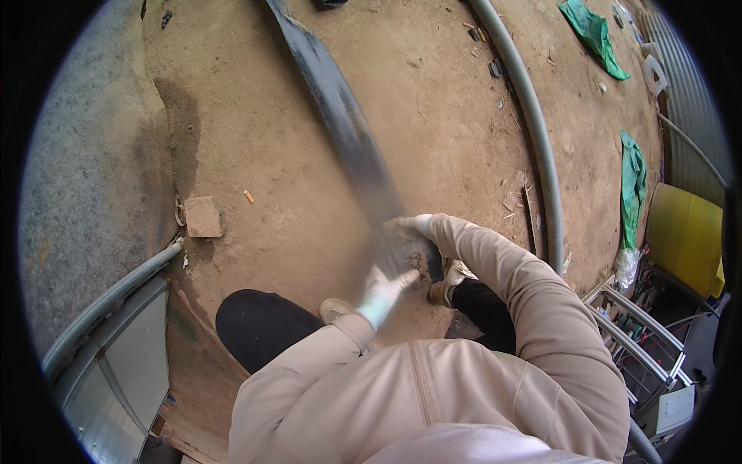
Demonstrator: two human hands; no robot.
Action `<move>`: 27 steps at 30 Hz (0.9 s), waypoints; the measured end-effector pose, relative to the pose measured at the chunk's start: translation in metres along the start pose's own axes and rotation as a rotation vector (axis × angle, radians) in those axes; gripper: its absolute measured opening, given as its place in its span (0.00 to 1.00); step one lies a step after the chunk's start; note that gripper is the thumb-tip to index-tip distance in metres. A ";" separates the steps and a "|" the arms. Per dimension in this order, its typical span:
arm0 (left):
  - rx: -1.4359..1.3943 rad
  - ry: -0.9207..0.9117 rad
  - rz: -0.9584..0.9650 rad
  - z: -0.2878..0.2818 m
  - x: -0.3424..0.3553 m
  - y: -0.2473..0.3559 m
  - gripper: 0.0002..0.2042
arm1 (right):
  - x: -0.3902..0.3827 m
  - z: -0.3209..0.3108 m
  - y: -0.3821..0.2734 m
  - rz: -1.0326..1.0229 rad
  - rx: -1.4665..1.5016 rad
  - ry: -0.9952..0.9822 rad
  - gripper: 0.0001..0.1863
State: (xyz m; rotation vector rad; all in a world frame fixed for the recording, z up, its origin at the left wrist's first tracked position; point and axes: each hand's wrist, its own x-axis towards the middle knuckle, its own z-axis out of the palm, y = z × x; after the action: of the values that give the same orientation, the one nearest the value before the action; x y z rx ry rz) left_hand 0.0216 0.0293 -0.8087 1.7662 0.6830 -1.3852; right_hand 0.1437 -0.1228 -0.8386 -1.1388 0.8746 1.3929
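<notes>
A long flat black strip (340,116), dusty and sheet-like, runs over the dirt from the far edge toward me. Its near end forms a dark, mud-stained bundle (402,251) between my shoes, folded or rolled; I cannot tell which. My left hand (384,288), in a pale glove, grips the bundle's near left side, thumb along its edge. Across the strip, at the bundle's far side, my gloved right hand (408,224) is closed on it, its fingers partly hidden. Motion and dust blur the strip near my hands.
A grey pipe (533,116) curves along the ground at right. Green cloths (632,185), a yellow container (684,240) and a metal frame (638,309) lie beyond it. At left are a brick-like block (203,216), a concrete slab (100,170) and a metal-framed panel (124,379).
</notes>
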 end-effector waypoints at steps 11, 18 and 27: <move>-1.286 -0.203 0.068 -0.077 0.115 0.097 0.25 | -0.024 -0.060 0.042 -0.738 -0.754 0.002 0.59; -0.658 0.279 0.309 -0.115 0.110 0.107 0.45 | -0.024 0.001 -0.095 -0.622 -0.674 0.472 0.36; -0.411 0.533 0.545 -0.085 0.109 0.096 0.51 | 0.010 -0.020 -0.143 -0.654 -0.770 0.407 0.43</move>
State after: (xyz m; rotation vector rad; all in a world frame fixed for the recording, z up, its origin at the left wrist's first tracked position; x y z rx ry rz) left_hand 0.1730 0.0416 -0.8814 1.7982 0.6322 -0.3741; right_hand 0.2884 -0.1180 -0.8407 -2.1157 0.1413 0.9507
